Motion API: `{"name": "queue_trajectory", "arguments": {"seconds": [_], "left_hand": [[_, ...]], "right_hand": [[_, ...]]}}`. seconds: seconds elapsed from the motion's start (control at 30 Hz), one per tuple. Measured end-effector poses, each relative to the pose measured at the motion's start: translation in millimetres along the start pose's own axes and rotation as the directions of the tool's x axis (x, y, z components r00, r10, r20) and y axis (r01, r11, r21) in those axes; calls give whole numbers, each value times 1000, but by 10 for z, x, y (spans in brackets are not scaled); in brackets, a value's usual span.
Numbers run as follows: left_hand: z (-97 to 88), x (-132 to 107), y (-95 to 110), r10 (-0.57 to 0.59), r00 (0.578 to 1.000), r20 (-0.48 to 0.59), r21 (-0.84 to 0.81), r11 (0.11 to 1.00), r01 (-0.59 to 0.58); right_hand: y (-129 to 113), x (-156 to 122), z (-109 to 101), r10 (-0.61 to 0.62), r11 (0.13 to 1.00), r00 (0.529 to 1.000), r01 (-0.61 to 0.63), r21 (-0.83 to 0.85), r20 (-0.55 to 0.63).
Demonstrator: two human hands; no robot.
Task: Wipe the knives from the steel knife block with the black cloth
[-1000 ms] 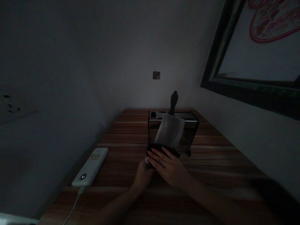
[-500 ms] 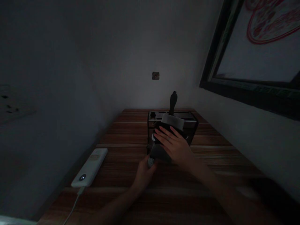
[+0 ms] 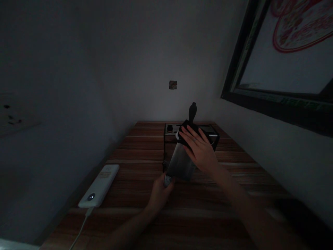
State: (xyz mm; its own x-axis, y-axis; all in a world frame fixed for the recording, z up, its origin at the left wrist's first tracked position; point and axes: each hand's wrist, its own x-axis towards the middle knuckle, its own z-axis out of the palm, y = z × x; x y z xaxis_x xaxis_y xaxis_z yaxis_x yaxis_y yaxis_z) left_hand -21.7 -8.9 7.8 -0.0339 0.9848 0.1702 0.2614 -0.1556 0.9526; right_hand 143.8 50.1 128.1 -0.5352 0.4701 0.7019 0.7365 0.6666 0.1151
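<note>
My left hand (image 3: pixel 158 193) is closed around the handle of a cleaver (image 3: pixel 180 162), whose broad grey blade tilts up and away to the right. Spread over a black cloth (image 3: pixel 185 125) with a white edge, my right hand (image 3: pixel 201 150) presses it against the far end of the blade. Its fingers lie nearly straight on the cloth; the thumb is hidden. Directly behind stands a knife block (image 3: pixel 169 137) with a slotted top, partly covered by the cloth and blade. A black knife handle (image 3: pixel 193 111) sticks up from it.
On the left of the striped wooden table (image 3: pixel 137 215) lies a white power bank (image 3: pixel 100 185) with a cable plugged in. Walls close in on the left, back and right. A framed picture (image 3: pixel 293 73) hangs at right. A dark blurred object (image 3: pixel 301 218) is at lower right.
My right hand and the cloth have slid up the blade toward its far end, uncovering its lower and middle part. The left hand and the cleaver have stayed about where they were.
</note>
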Motion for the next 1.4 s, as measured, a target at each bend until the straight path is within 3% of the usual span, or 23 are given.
{"name": "queue_trajectory", "arguments": {"seconds": [0.27, 0.5, 0.77, 1.07, 1.4], "left_hand": [[4, -5, -30, 34, 999, -15, 32, 999, -33], [-1, 5, -53, 43, 999, 10, -10, 999, -43], [-21, -4, -166, -13, 1000, -1, -196, 980, 12], [-14, -6, -120, -70, 997, -38, -194, 979, 61], [-9, -5, -132, -76, 996, 43, -264, 961, 85]], "right_hand": [[-87, -114, 63, -60, 998, 997, 61, -12, 58], [-340, -427, 202, -157, 988, 979, 156, 18, 132], [-692, -788, 429, -248, 969, 957, 243, 50, 147], [-698, -782, 413, -249, 968, 957, 250, 15, 148], [-659, -778, 427, -260, 965, 951, 260, 26, 169]]}}
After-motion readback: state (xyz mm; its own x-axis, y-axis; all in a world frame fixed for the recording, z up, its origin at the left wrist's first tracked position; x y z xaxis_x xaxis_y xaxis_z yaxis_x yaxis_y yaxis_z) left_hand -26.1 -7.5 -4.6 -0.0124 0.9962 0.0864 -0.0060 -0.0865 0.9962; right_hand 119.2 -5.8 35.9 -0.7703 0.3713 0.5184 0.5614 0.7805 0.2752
